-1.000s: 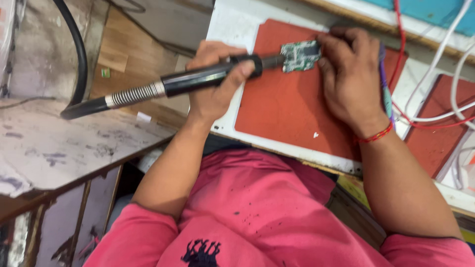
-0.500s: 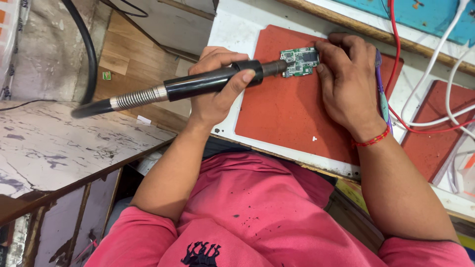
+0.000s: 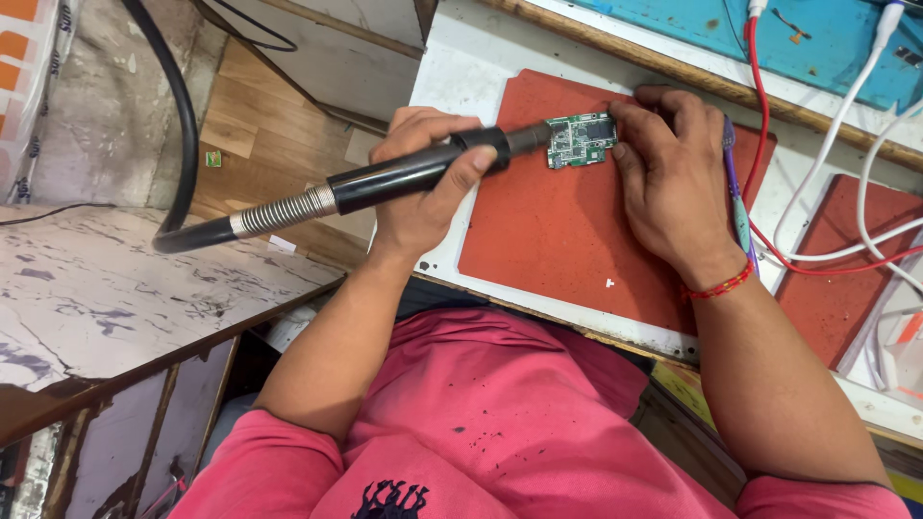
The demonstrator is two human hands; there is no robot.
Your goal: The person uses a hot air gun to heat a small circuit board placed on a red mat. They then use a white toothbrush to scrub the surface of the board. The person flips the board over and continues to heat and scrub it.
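Observation:
My left hand (image 3: 423,187) is closed around the black handle of a hot-air wand (image 3: 404,178). Its metal nozzle reaches the left edge of a small green circuit board (image 3: 580,140). The board lies on a red work mat (image 3: 558,240) on the white bench. My right hand (image 3: 673,183) rests on the mat, with its fingertips pressing the board's right edge. A thin purple and teal tool (image 3: 736,207) runs along that hand's outer side; whether the hand grips it is unclear.
The wand's black hose (image 3: 183,125) loops up to the left over a worn marbled side table (image 3: 115,298). A second red mat (image 3: 836,298) lies at the right under red and white cables (image 3: 817,255). A blue panel (image 3: 817,38) stands behind the bench.
The view has shifted a little, so the bench sits lower in the picture. Both hands keep the same hold, with the nozzle still at the board.

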